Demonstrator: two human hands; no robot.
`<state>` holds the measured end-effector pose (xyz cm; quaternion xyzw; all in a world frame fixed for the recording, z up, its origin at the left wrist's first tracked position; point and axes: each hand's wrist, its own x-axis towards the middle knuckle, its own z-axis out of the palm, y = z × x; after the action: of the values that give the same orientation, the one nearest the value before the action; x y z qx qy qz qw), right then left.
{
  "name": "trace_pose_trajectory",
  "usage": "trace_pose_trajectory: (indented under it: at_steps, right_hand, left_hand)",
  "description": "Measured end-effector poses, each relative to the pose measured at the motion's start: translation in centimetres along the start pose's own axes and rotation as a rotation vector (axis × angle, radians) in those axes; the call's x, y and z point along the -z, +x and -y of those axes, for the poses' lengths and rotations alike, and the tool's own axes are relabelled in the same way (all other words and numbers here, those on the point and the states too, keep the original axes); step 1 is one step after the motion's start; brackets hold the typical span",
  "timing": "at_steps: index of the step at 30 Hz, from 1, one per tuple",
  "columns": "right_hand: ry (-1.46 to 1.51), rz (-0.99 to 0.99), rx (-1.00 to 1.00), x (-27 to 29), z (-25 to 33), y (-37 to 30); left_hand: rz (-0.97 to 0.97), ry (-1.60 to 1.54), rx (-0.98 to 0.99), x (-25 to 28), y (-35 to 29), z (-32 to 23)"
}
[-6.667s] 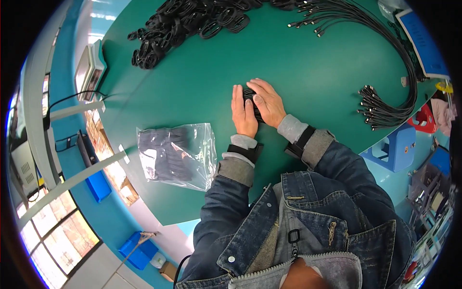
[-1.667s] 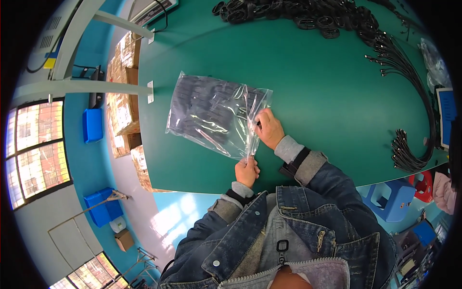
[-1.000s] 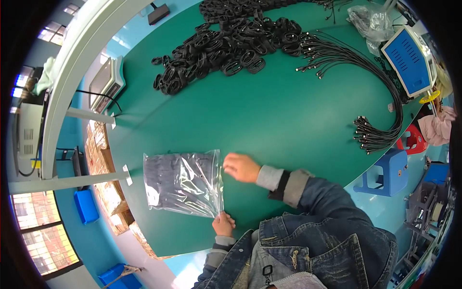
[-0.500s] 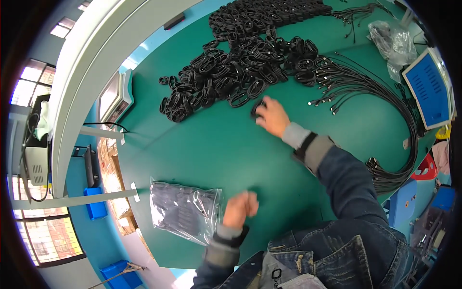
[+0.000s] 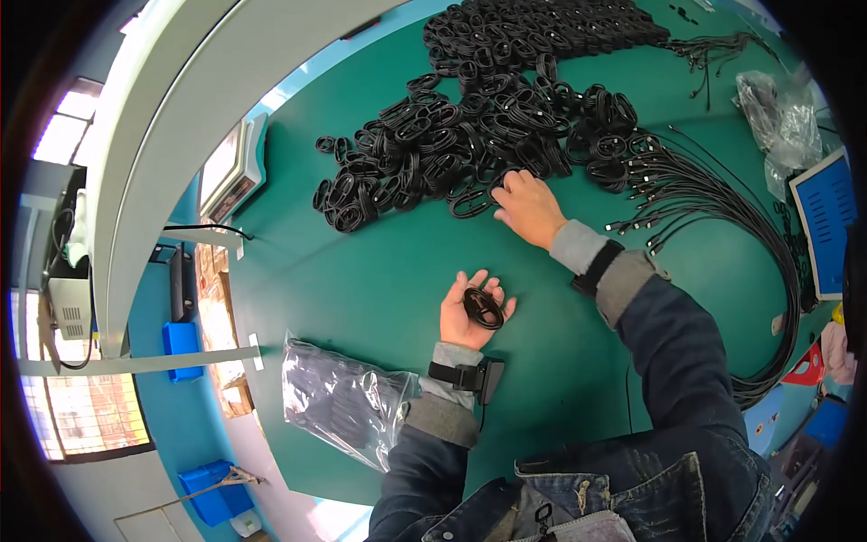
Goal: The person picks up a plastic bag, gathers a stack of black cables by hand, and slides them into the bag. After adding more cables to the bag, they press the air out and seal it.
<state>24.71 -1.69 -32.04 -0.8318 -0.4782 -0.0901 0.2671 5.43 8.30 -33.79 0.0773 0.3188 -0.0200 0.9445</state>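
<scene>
My left hand [image 5: 470, 315], palm up over the green table, cradles a coiled black cable [image 5: 483, 308] with its fingers curled up beside it. At the near edge of a heap of coiled black cables [image 5: 442, 149], my right hand [image 5: 531, 210] reaches down with its fingertips on another coil [image 5: 499, 183]. That coil is partly covered by the fingers. Left of my left forearm lies a clear plastic bag [image 5: 348, 397] packed with dark coils.
Neat rows of coiled cables [image 5: 542, 32] lie behind the heap. A long bundle of loose black cables [image 5: 754, 230] curves along the right side. Crumpled clear bags [image 5: 781, 126] and a blue-faced panel [image 5: 824, 221] stand at the right edge. A pale beam [image 5: 181, 108] arches on the left.
The right hand has moved from the bare table to the heap's edge. My left hand has risen away from the bag, turned palm up, and now holds a coil.
</scene>
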Motion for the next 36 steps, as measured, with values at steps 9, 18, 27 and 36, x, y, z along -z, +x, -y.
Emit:
trace_pose_trajectory:
  at_steps: [9, 18, 27, 36]
  right_hand:
    - [0.671, 0.303, 0.332, 0.5, 4.7, -2.6]
    - [-0.077, 0.068, 0.004, -4.4, 4.0, 3.3]
    - [0.72, -0.125, 0.18, 3.0, 5.0, -2.7]
    - [0.765, 0.123, 0.422, 7.0, 4.4, -5.7]
  left_hand:
    - [0.078, 0.07, -0.038, 0.6, -0.7, -2.5]
    - [0.242, 0.056, -0.029, 1.2, -1.5, -2.0]
    - [0.436, 0.08, -0.045, 1.5, -0.6, -1.5]
    - [0.201, 0.069, -0.156, 0.0, 1.1, 1.7]
